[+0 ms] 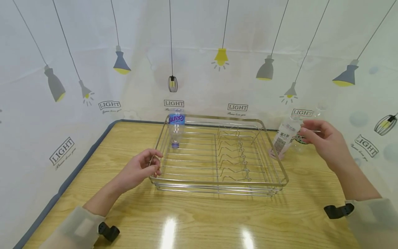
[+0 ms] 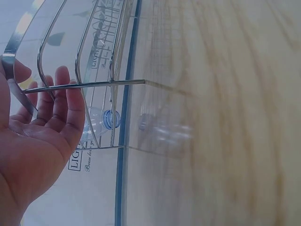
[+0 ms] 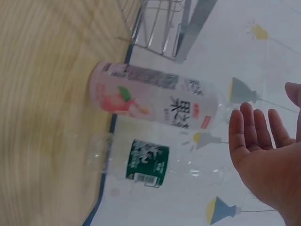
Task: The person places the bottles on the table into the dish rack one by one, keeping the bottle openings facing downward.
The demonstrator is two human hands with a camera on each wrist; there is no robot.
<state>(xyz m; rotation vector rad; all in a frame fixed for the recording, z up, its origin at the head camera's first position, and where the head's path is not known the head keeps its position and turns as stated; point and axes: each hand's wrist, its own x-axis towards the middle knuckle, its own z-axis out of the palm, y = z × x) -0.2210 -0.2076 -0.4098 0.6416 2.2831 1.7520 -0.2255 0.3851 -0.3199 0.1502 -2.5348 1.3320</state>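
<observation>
A metal wire dish rack [image 1: 217,183] stands on the table, and my left hand [image 1: 144,167] grips its left rim near the front corner. In the left wrist view, the fingers [image 2: 59,113] curl about the rim and wires. Inside the rack's back left corner, a clear bottle [image 1: 176,129] with a blue and purple label is upside down, cap at the bottom. My right hand [image 1: 326,141] has its fingers loosely bent, fingertips beside the top of a peach drink bottle [image 3: 155,96], which stands upright right of the rack. Behind it is a clear bottle with a green label [image 3: 148,162].
Wire plate dividers [image 1: 234,155] fill the right half of the rack. The wooden table [image 1: 192,218] reaches back to a white curtain [image 1: 202,69] printed with lamps, with a blue band [image 1: 102,138] along its lower edge.
</observation>
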